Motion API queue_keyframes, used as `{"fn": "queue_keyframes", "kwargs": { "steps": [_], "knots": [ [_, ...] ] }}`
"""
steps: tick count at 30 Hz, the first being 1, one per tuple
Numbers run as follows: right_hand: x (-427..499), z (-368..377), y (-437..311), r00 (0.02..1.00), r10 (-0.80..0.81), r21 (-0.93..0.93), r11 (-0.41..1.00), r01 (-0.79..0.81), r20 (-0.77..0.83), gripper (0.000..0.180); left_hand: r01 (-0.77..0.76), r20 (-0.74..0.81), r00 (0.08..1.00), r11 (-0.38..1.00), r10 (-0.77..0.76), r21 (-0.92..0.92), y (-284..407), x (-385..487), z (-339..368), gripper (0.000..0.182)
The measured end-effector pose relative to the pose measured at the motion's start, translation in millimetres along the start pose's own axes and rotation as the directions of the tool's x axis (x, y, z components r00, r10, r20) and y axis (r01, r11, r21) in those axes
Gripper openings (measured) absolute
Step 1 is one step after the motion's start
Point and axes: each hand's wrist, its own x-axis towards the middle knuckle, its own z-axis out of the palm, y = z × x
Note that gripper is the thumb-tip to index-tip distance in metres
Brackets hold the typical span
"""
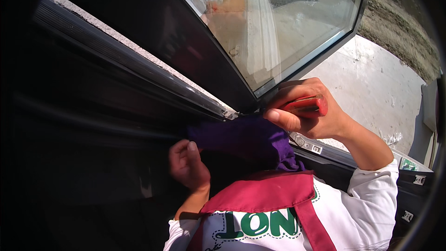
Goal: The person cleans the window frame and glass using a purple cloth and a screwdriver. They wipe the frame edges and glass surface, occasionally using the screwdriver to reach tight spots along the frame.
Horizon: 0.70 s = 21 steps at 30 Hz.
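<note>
My right hand (310, 111) is wrapped around the red handle (306, 106) of a hand tool, apparently a screwdriver. A thin dark shaft seems to run from it towards the lower corner of the open window sash (256, 103); its tip is hard to make out. Beside that corner, a small metal hinge fitting (230, 114) sits at the end of a dark frame profile (139, 66). Lower left, my left hand (190, 165) has its thumb raised and fingers loosely curled, with nothing visible in it. It is close to purple fabric (240, 136), partly in deep shadow.
The glass pane (306, 17) reflects an arm and the surroundings. Another metal fitting (306, 143) lies along the frame at my right. Beyond the sash are a pale concrete floor (369, 87) and rough ground (393, 31). Small metal clips (419, 180) line the dark frame at far right.
</note>
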Motion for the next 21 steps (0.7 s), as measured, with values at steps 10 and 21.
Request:
{"fn": "queue_keyframes", "kwargs": {
  "steps": [10, 21],
  "knots": [
    [-2, 12, -17, 0.894, -0.389, 0.056, 0.910, 0.410, -0.222, 0.009, -0.479, 0.035, 0.875, 0.855, 0.482, 0.198, 31, 26, 14, 0.015],
    [13, 27, -23, 0.869, -0.400, 0.025, 0.905, 0.425, -0.290, 0.014, -0.413, 0.131, 0.905, 0.910, 0.405, 0.036, 5, 12, 4, 0.018]
  ]
}}
